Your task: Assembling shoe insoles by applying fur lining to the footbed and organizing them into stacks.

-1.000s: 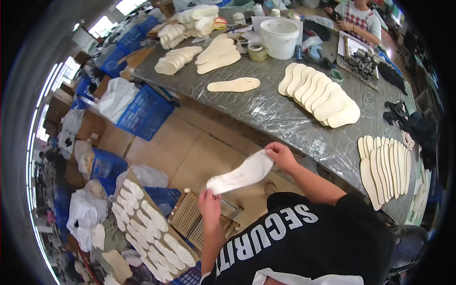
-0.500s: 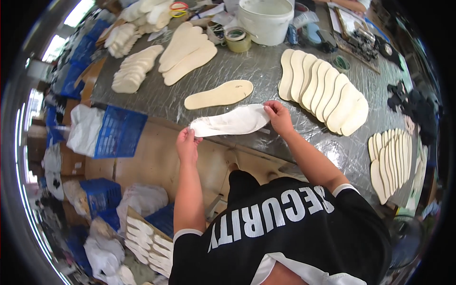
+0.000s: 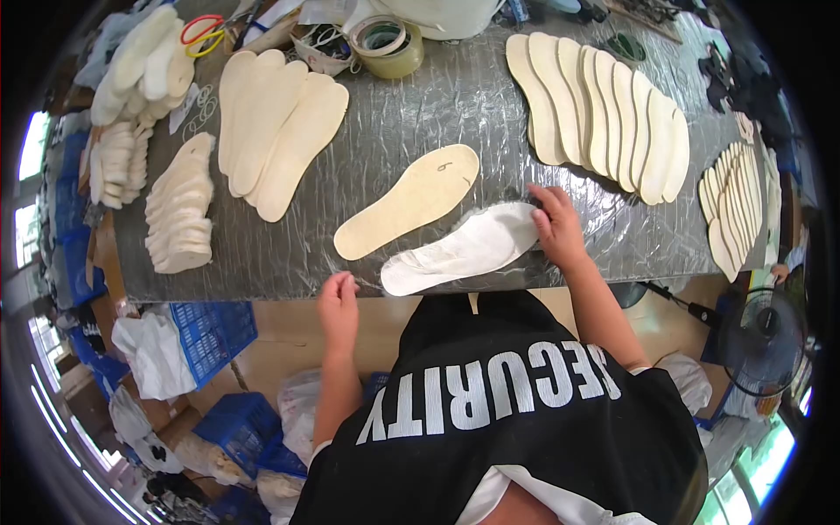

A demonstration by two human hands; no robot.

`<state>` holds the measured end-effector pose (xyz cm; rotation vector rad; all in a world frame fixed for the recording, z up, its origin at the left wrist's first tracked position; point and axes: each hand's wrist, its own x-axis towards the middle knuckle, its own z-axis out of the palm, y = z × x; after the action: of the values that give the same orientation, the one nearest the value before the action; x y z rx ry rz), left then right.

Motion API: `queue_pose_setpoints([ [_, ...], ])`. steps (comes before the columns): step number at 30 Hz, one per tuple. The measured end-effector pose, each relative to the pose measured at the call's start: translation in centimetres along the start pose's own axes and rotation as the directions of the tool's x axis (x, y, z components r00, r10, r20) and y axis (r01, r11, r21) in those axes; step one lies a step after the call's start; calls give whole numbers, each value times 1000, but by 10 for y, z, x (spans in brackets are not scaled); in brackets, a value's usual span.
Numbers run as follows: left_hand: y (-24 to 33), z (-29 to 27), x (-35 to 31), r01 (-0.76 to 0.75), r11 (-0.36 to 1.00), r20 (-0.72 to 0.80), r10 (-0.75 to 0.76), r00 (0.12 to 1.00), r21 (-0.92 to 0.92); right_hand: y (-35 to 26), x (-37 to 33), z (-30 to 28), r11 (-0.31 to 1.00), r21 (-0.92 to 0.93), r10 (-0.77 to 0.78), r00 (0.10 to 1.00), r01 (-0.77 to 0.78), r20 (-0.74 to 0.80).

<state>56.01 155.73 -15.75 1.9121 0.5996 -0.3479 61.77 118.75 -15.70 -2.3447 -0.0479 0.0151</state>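
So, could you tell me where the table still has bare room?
Bare table lies between the tan stack and the fanned row, above the single tan insole. Left edge and far side are crowded.

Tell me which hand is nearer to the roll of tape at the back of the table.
Right. The right hand rests on the white insole on the table, closer to the tape roll. The left hand sits at the table's near edge, farther away.

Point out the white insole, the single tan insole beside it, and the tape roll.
white insole (image 3: pixel 459 252): head view, middle of its upper face.
tan insole (image 3: pixel 409 213): head view, centre of the flat board.
tape roll (image 3: pixel 391 46): head view, its front outer wall.
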Motion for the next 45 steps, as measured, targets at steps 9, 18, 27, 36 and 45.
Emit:
queue_pose_setpoints([
  [9,75,8,82,-489,584,228,464,856,648,10,-23,1,911,371,294,912,-178,-286],
  [18,152,5,25,-611,739,349,514,784,283,-22,-38,1,492,810,470,881,-319,61],
  [27,119,1,-8,-47,999,622,26,783,17,-45,-19,-3,29,910,471,809,-413,352],
  [36,131,38,-47,-836,409,749,402,526,366,-82,-79,43,-95,954,574,767,-285,286],
  [45,123,54,-24,-844,302,671,513,536,443,-18,-62,7,295,826,672,719,-480,177],
])
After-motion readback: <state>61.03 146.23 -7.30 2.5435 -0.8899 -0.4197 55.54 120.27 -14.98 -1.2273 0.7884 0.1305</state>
